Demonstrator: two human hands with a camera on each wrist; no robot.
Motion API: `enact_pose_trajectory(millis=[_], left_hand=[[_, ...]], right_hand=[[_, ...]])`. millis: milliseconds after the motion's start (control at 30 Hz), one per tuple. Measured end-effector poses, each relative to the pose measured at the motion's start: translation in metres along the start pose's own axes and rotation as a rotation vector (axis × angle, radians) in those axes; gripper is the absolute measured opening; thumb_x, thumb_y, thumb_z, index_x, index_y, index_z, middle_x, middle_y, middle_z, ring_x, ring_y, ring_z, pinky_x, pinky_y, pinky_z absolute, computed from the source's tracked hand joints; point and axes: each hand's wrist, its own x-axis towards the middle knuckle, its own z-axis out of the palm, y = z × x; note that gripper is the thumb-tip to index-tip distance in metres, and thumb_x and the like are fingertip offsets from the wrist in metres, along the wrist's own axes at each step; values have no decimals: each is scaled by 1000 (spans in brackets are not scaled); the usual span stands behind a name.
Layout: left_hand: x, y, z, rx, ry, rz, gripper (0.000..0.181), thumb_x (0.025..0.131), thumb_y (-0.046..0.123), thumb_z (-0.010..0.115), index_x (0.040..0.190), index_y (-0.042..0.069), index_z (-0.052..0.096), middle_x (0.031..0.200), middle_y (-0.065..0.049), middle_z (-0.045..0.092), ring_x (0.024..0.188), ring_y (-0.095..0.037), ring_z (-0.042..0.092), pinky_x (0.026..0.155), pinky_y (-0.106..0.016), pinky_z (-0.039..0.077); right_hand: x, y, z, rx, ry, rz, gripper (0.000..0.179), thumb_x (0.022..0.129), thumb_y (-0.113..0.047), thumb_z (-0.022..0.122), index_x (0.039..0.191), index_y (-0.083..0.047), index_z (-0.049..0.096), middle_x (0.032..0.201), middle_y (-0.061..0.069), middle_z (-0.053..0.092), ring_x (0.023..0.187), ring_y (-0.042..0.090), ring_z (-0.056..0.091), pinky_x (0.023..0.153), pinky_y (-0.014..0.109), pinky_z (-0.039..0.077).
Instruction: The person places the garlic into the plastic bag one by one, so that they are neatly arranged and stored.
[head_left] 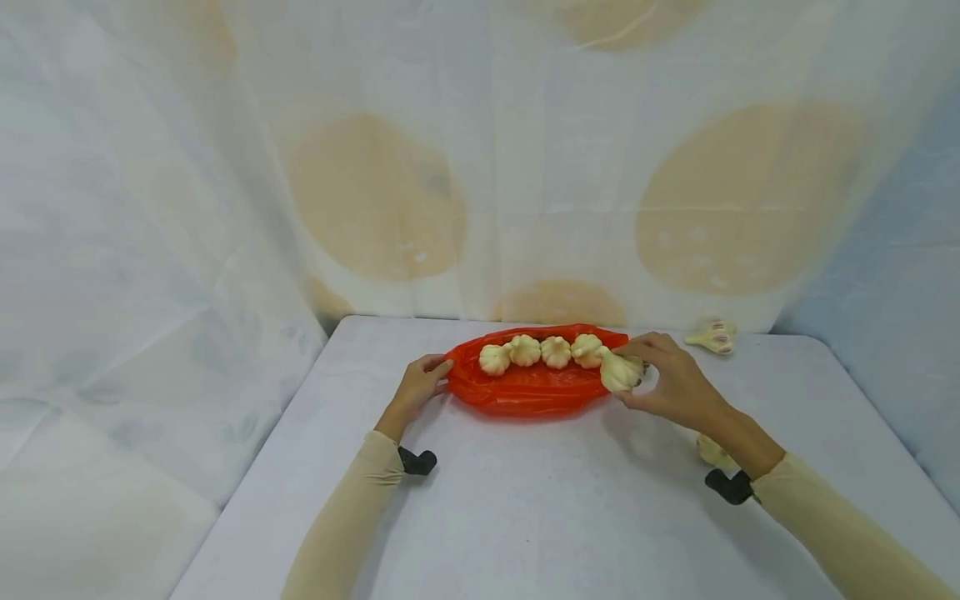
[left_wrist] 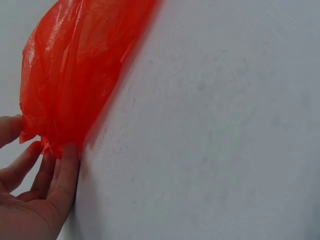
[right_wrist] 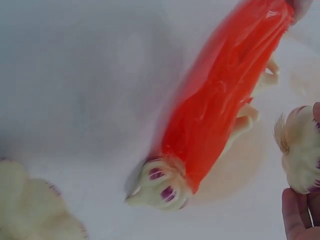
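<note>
A white table (head_left: 540, 517) bears a red bag (head_left: 528, 402), apparently two garlic bulbs (head_left: 718, 337).

The head camera faces forward and down; both wrist views, closer, share the red bag (head_left: 525, 405).

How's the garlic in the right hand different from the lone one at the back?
The right hand pinches the held garlic; the back garlic lies on the table. In the head view, the back garlic shows pinkish stripes; the held garlic looks plainer. Both are pale bulbs.
</note>
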Motion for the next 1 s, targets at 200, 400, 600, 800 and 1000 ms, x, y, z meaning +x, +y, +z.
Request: enact_pose_trajectory(millis=[200,400,600,800,1000], left_hand=[[-1,0,1,-11,3,-5,33,83,28,59,111,10,55,107,-7,54,94,-21,56,72,-32,50],[-1,0,2,-27,-2,-6,33,82,28,60,110,11,55,107,-7,55,94,-21,56,72,-32,50],[-2,0,2,2,-10,-7,36,83,30,58,113,11,54,109,-6,54,95,-20,55,72,-30,50],[-3,-1,3,0,-10,-12,36,83,30,58,113,11,54,108,-7,54,95,-20,55,72,-30,50],[-3,0,3,-25,-18,17,35,84,27,58,113,8,54,108,-9,55,94,-21,56,72,-31,50]], right_hand=[[15,-8,8,89,61,-7,57,56,-24,82,108,-18,61,106,-6,49,97,10,42,73,38,49],[25,-15,20,111,80,8,56,57,-26,81,109,-20,60,107,-6,48,98,10,42,74,39,49],[35,-18,32,176,98,-7,55,58,-29,80,109,-22,60,107,-5,47,99,10,44,76,37,48],[44,-23,43,200,109,2,55,58,-27,81,108,-28,61,102,-7,43,95,8,41,71,29,45],[54,-25,53,208,110,5,56,56,-28,81,108,-27,61,103,-9,46,96,8,43,72,30,45]])
